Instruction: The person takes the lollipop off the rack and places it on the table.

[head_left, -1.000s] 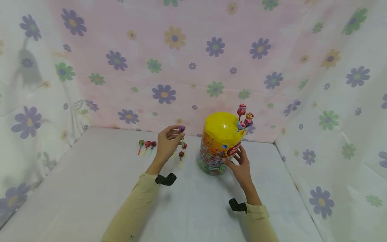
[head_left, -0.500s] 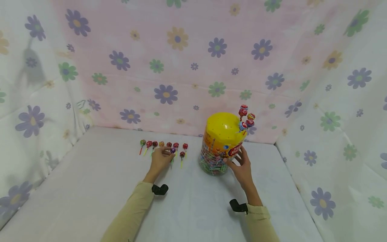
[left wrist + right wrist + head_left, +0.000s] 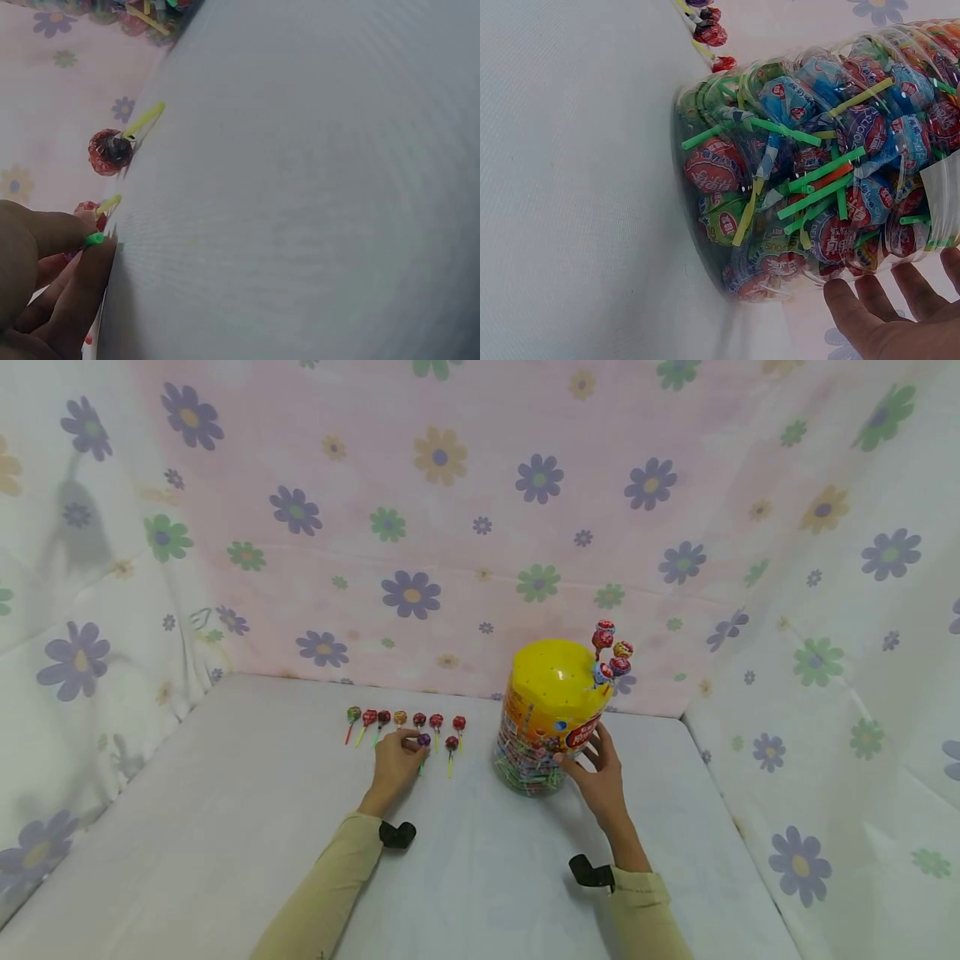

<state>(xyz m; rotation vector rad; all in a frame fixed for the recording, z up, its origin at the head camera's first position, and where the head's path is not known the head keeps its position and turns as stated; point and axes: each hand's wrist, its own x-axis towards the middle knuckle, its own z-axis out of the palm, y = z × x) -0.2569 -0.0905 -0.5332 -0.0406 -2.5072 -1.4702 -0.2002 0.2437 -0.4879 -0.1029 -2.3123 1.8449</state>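
My left hand [image 3: 395,766] pinches a purple lollipop [image 3: 423,740] low over the white table, just in front of a row of lollipops. In the left wrist view its green stick [image 3: 94,239] shows between thumb and finger, with the head mostly hidden by the fingers. My right hand [image 3: 598,783] holds the side of a large clear lollipop jar [image 3: 531,764] with a yellow lid [image 3: 551,670], thumb at the front and fingers round the right side. Wrapped lollipops with green and yellow sticks fill the jar's lower part [image 3: 795,172] in the right wrist view.
Several lollipops lie in a row left of the jar, from a green one [image 3: 354,714] to a red one [image 3: 459,722]. A dark red lollipop [image 3: 452,743] lies in front of the row's right end. Several lollipops [image 3: 611,652] stick up at the lid's right edge.
My left hand has come down and to the left with the purple lollipop, from beside the jar to the table in front of the row. My right hand stays on the jar.
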